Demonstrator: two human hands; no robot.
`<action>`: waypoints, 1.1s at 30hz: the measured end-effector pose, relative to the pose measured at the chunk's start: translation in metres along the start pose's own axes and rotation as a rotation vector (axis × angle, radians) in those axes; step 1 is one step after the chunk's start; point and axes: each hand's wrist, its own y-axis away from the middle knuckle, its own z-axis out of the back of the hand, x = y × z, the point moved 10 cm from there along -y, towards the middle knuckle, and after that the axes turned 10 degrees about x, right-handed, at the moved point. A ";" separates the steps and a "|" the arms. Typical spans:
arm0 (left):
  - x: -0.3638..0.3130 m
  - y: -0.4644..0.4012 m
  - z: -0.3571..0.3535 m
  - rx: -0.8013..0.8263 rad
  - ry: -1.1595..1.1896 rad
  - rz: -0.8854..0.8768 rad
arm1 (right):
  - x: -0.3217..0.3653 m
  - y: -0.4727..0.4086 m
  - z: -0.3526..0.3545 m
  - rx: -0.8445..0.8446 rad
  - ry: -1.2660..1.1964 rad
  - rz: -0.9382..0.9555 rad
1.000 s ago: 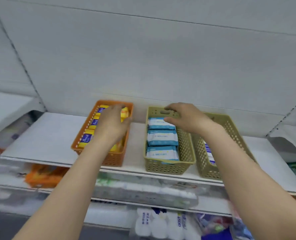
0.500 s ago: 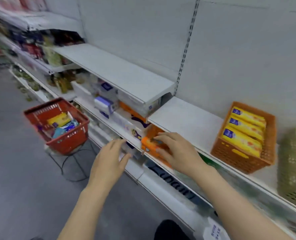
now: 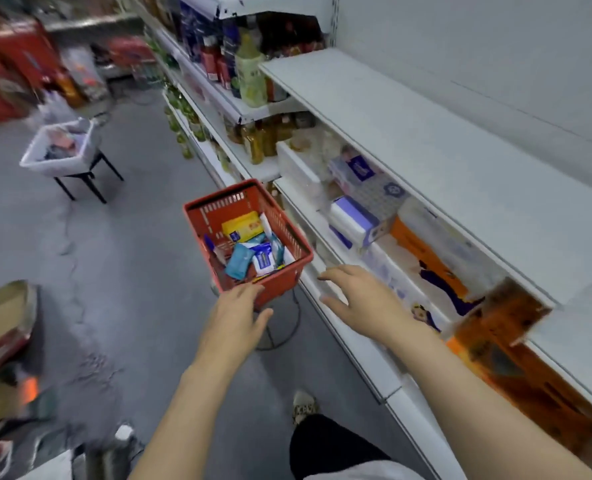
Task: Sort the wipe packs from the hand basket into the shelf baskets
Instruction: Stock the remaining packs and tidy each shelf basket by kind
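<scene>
Far left, a white tub (image 3: 57,148) on a dark stand, well apart from the work and holding blurred goods. Nearer the middle, the red hand basket (image 3: 280,275) on a wire stand in the aisle, just beside the lower shelf edge (image 3: 363,344), with wipe packs still heaped inside: a yellow pack (image 3: 242,227) lying flat toward the far wall, long axis running roughly left to right and tilted up at its right end; a teal pack (image 3: 239,261) leaning on the heap, long axis running from the basket's near left toward its far right; a white-and-blue pack (image 3: 263,259) beside it (print too blurred to read). Judging by that heap, well short of finished, with several packs left to carry over; shelf baskets out of view here, so the sorted share cannot be told. Left hand (image 3: 234,315) low at the basket's near rim, fingers relaxed and spread, grip apart, holding nothing. Right hand (image 3: 360,299) just right of the basket, before the shelf edge, fingers loosely splayed, grip likewise apart and empty.
</scene>
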 end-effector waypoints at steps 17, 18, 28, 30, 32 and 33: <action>0.208 -0.318 0.041 0.344 0.034 0.001 | -0.036 -0.338 -0.067 0.219 -0.155 -0.347; 0.220 -0.338 0.034 0.396 0.030 -0.011 | -0.045 -0.346 -0.079 0.213 -0.203 -0.422; 0.291 -0.456 -0.058 0.760 -0.062 -0.064 | -0.092 -0.398 -0.247 0.284 -0.695 -0.970; 0.297 -0.463 -0.079 0.802 -0.035 -0.068 | -0.108 -0.406 -0.266 0.220 -0.723 -1.038; 0.304 -0.471 -0.097 0.824 -0.023 -0.055 | -0.121 -0.418 -0.284 0.164 -0.771 -1.077; 0.307 -0.475 -0.104 0.830 -0.019 -0.046 | -0.126 -0.423 -0.294 0.143 -0.800 -1.102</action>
